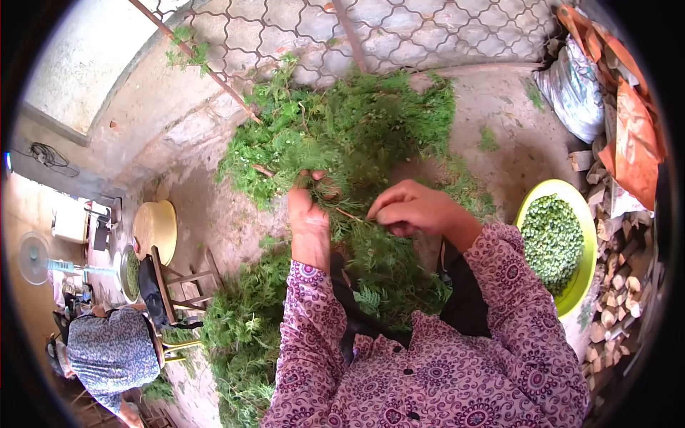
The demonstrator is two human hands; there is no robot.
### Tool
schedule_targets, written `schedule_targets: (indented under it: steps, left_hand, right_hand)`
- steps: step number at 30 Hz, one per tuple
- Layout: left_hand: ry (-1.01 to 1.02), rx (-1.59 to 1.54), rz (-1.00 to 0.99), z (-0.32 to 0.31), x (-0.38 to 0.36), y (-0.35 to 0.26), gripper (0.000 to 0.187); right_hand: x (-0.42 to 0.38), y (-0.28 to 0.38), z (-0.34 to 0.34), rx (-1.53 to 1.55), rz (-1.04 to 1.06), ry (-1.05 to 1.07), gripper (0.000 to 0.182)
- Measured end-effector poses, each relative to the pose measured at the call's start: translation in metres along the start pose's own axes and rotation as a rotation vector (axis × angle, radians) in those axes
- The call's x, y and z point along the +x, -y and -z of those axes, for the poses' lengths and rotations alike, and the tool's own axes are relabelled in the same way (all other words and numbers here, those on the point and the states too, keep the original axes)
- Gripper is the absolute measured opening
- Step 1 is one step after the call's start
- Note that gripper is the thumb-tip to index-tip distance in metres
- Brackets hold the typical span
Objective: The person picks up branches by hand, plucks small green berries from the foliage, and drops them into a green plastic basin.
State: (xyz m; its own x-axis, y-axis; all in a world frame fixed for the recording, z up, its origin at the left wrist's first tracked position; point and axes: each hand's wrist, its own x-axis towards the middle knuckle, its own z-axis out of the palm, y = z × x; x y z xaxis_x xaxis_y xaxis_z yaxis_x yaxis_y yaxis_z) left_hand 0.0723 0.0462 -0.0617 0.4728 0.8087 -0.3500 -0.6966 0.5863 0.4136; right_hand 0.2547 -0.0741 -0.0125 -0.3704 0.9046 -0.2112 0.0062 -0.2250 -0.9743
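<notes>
Gripping a green sprig (pixel 341 211), both hands (pixel 308 214) (pixel 410 208) show no readable writing.

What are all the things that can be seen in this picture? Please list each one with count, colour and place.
pile of green branches: one, green, on the concrete floor ahead, running down to the lower left
bowl: one, yellow-green, at right, filled with small green pieces
sack: one, grey-white, upper right
orange sheet: one, orange, far right, over the firewood
firewood: many pieces, pale brown, stacked along the right edge
metal grille: one, rusty, at top
basin: one, pale yellow, left
fan: one, white, far left
other person: one, blue patterned clothes, lower left, on a stool
left hand: holds a green sprig
right hand: fingers pinched on the same sprig
sleeves: two, purple patterned
</notes>
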Motion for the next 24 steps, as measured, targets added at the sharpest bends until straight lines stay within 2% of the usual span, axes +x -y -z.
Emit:
schedule_targets:
  steps: [1,2,4,6,8,10,13,14,16,19,22,24]
  left_hand:
    - [0.02,-0.049,0.024,-0.001,-0.002,-0.002,0.014]
    - [0.019,-0.049,0.028,0.002,-0.001,-0.003,0.014]
    - [-0.031,-0.115,0.041,0.007,0.005,-0.005,0.014]
    - [-0.041,-0.167,0.023,0.009,0.011,-0.01,0.015]
    - [-0.047,-0.221,0.006,0.007,0.012,-0.013,0.015]
    - [-0.057,-0.244,-0.023,0.005,0.012,-0.013,0.016]
    - [-0.075,-0.179,-0.054,0.004,0.016,-0.01,0.016]
    - [-0.076,-0.175,-0.051,0.003,0.016,-0.009,0.016]
    - [-0.104,-0.154,-0.063,0.0,0.014,-0.007,0.017]
    - [-0.107,-0.169,-0.046,-0.007,0.01,-0.002,0.018]
    - [-0.091,-0.207,0.003,-0.013,0.006,0.0,0.019]
    - [-0.077,-0.226,0.012,-0.013,0.006,0.0,0.018]
  right_hand:
    - [-0.004,-0.001,0.002,0.182,-0.027,-0.069,0.015]
    - [-0.006,-0.002,0.003,0.184,-0.029,-0.071,0.015]
    - [-0.008,-0.005,0.006,0.518,0.079,-0.105,0.016]
    - [-0.01,-0.009,0.009,0.548,0.102,-0.069,0.014]
    - [-0.015,-0.011,0.011,0.415,0.021,0.207,0.017]
    - [-0.013,-0.017,-0.003,0.313,-0.044,0.199,0.02]
    - [0.003,-0.045,-0.023,0.379,-0.233,0.057,0.022]
    - [0.008,-0.05,-0.026,0.382,-0.231,0.055,0.022]
    - [0.015,-0.056,-0.031,0.637,-0.127,-0.13,0.023]
    - [0.02,-0.048,-0.03,0.723,-0.066,-0.254,0.026]
    - [0.022,-0.043,-0.031,0.685,-0.058,-0.337,0.028]
    - [0.022,-0.046,-0.028,0.694,-0.023,-0.319,0.028]
